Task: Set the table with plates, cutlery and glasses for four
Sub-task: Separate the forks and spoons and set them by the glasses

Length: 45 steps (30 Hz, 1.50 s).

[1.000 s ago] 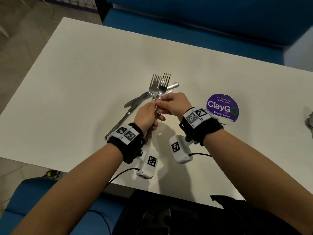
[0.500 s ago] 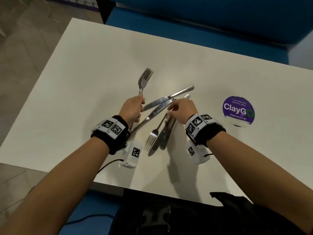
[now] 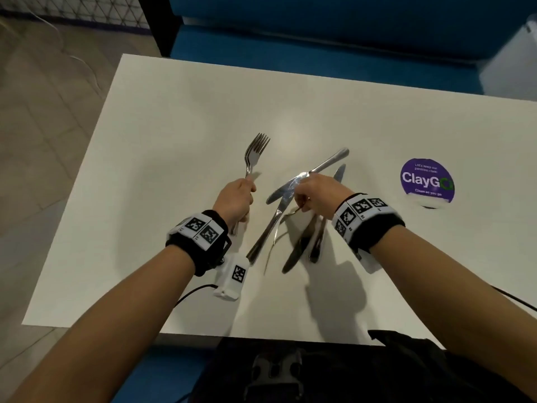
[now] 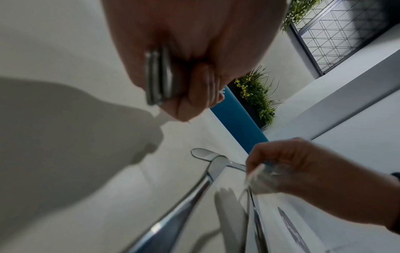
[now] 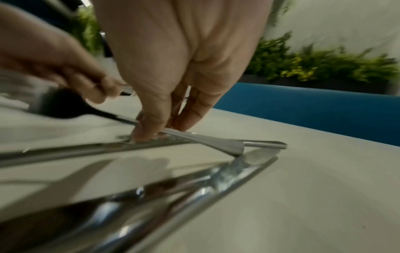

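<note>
The left hand (image 3: 236, 199) is closed around a small bundle of forks (image 3: 255, 152); the left wrist view shows about 3 handles stacked together in the fist, and the tines point toward the far edge of the tabletop (image 3: 162, 117). The right hand (image 3: 316, 193) reaches down with nearly straight fingers (image 5: 147, 131) and presses on the loose cutlery pile (image 3: 290, 225), which lies near the middle of the tabletop, a little toward the near edge. If it pinches 1 piece or only presses, the blurred pictures do not tell. In the pile there are crossed knives (image 3: 302, 181), and a thin fork handle seems to lie among them. A purple ClayGo sticker (image 3: 425, 181) is well apart, toward the right edge. No plates or glasses are in view, so the task seems to be at an early stage.

The step in hand seems to be sorting the cutlery by kind. To do it well, the right hand should hold the knives flat while 1 piece slides free, because crossed metal pieces drag each other easily. The left hand should keep its forks aligned, tines away from the other hand.
</note>
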{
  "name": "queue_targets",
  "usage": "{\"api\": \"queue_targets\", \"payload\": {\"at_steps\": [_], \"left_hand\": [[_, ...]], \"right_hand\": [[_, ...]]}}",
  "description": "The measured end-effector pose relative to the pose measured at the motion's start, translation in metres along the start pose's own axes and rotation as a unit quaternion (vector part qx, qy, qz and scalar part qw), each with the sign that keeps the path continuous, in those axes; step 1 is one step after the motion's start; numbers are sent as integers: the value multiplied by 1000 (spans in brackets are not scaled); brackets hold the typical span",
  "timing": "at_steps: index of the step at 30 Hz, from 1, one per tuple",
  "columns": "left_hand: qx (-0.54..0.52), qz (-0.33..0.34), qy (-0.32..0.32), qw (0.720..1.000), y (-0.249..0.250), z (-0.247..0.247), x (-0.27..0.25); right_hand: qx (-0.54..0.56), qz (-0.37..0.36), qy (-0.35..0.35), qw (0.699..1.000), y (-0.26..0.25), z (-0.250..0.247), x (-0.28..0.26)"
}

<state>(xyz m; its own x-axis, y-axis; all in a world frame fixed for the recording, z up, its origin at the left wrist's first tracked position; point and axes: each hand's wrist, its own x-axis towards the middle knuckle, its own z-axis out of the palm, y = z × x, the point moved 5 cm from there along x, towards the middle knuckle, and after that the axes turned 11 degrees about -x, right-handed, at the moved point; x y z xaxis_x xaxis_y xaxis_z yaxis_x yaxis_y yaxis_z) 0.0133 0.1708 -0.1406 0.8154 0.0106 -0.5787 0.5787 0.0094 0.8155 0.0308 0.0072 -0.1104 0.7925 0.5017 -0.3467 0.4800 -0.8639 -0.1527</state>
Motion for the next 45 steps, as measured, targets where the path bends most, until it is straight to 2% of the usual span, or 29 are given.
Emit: {"api": "queue_targets", "payload": {"at_steps": [3, 6, 9, 11, 12, 15, 23, 27, 28, 31, 33, 37, 40, 45], "left_hand": [[-39, 7, 2, 999, 3, -4, 1], [-66, 17, -20, 997, 7, 4, -1], [-75, 37, -47, 995, 13, 23, -6], [-74, 44, -58, 995, 17, 35, -8], [-75, 44, -61, 994, 17, 40, -10], [-60, 37, -60, 996, 14, 48, -13], [-53, 47, -47, 996, 11, 62, -15], [1, 52, -61, 997, 14, 66, -12], [8, 49, -70, 996, 13, 69, -12], [1, 37, -109, 993, 11, 77, -14], [-9, 29, -149, 988, 11, 88, -15], [-9, 16, -187, 982, 12, 120, -16], [-16, 19, -197, 980, 13, 156, -15], [-3, 19, -242, 970, 6, 240, -11]], "right_hand": [[92, 88, 67, 990, 16, -15, -3], [279, 172, 141, 934, 23, -21, -7], [459, 171, 84, 868, 5, -12, 0], [520, 173, 63, 834, -7, -5, 4], [519, 179, 65, 834, -10, -3, 5], [466, 198, 73, 859, -5, -3, 3], [457, 263, 136, 839, 12, -2, -5], [423, 271, 124, 856, 15, -8, -8], [434, 274, 123, 850, 17, -7, -9], [509, 300, 122, 798, 25, -2, -14], [518, 321, 135, 781, 36, 0, -19], [512, 353, 171, 764, 68, -1, -41], [526, 342, 150, 764, 93, 1, -61], [505, 353, 167, 769, 164, 8, -102]]}}
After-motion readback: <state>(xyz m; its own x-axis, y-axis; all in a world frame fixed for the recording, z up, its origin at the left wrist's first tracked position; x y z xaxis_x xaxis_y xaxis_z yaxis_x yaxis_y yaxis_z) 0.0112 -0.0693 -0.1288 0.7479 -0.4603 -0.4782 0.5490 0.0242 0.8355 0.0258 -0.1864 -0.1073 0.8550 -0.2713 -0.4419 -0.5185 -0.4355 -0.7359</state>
